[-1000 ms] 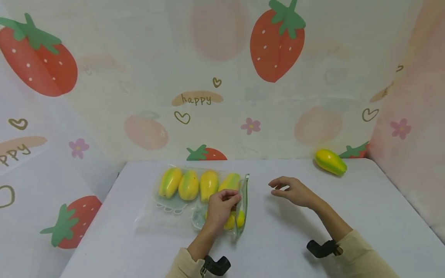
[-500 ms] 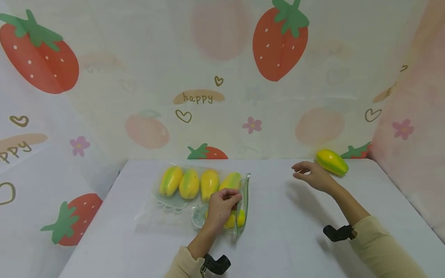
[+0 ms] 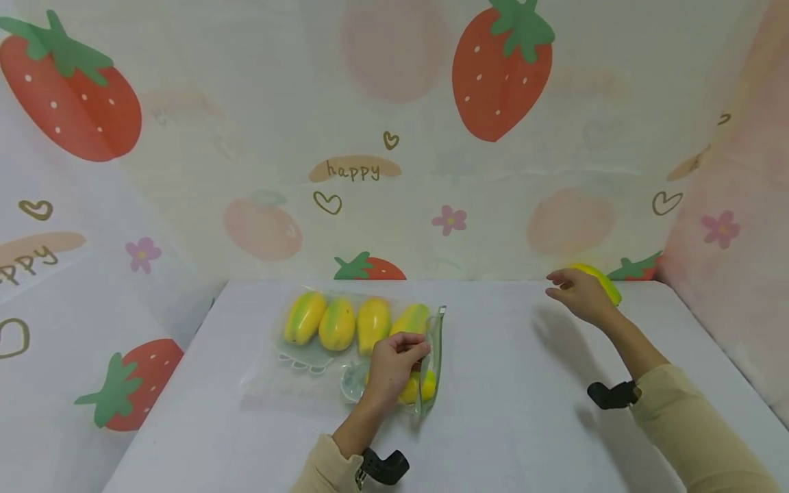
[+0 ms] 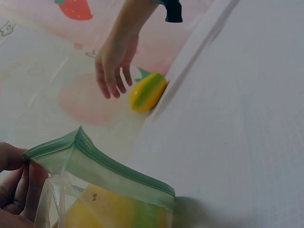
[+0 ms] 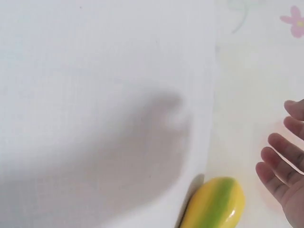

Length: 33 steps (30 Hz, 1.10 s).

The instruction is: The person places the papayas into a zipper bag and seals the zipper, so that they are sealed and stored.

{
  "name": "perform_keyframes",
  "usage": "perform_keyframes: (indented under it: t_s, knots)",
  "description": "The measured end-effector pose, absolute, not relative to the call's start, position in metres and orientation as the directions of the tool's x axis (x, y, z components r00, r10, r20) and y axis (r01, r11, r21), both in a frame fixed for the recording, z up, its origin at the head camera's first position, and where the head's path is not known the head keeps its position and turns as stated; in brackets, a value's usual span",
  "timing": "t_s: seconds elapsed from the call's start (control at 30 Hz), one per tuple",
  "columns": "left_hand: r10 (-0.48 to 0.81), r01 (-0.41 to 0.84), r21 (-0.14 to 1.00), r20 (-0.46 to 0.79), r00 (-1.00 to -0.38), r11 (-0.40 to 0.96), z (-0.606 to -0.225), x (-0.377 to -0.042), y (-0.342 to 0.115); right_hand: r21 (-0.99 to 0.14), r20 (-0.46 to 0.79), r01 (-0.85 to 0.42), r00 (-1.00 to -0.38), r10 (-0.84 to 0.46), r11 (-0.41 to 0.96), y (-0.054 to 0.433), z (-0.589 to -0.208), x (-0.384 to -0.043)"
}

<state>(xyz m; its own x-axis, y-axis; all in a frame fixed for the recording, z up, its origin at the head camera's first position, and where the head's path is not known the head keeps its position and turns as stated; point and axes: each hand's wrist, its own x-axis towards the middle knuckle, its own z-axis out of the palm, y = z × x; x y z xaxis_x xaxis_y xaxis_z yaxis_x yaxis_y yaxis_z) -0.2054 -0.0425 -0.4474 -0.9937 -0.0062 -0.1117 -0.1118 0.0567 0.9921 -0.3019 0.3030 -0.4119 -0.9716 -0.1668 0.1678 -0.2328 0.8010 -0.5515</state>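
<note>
A clear zip bag (image 3: pixel 265 390) with a green zip edge lies on the table, with several yellow-green papayas (image 3: pixel 337 324) inside. My left hand (image 3: pixel 394 363) pinches the bag's rim near its right end; in the left wrist view the bag's mouth stands apart there, a papaya (image 4: pixel 109 209) showing below the green strip (image 4: pixel 123 173). My right hand (image 3: pixel 582 294) hovers above the table beside a loose papaya (image 3: pixel 609 284), partly covering it in the head view. Its fingers are spread and loosely bent, apart from the papaya (image 5: pixel 216 204) in the right wrist view.
The white table (image 3: pixel 493 411) runs back to a strawberry-printed cloth wall (image 3: pixel 481 178). A pink cloth side (image 3: pixel 740 274) borders it on the right. The loose papaya lies at the far right corner, close to the back edge.
My right hand has moved right and away from me, from beside the bag to the loose papaya. My left hand keeps its pinch on the bag's rim.
</note>
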Motion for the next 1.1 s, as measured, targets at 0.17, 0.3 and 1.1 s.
perform_keyframes:
  t_s: [0.17, 0.3, 1.1]
  knots:
    - [-0.001, -0.115, 0.991, -0.116, -0.993, 0.064, -0.446, -0.206, -0.044, -0.528, 0.207, -0.239, -0.967, -0.149, 0.815, 0.313, -0.411, -0.308]
    - [0.001, -0.117, 0.991, -0.117, -0.993, 0.064, -0.445, -0.206, -0.045, -0.528, 0.232, -0.232, -0.965, -0.124, 0.817, 0.320, -0.411, -0.316]
    - [0.007, -0.131, 0.991, -0.132, -0.991, 0.040, -0.444, -0.207, -0.044, -0.382, 0.100, -0.015, -0.995, 0.025, 0.924, 0.366, -0.421, -0.335]
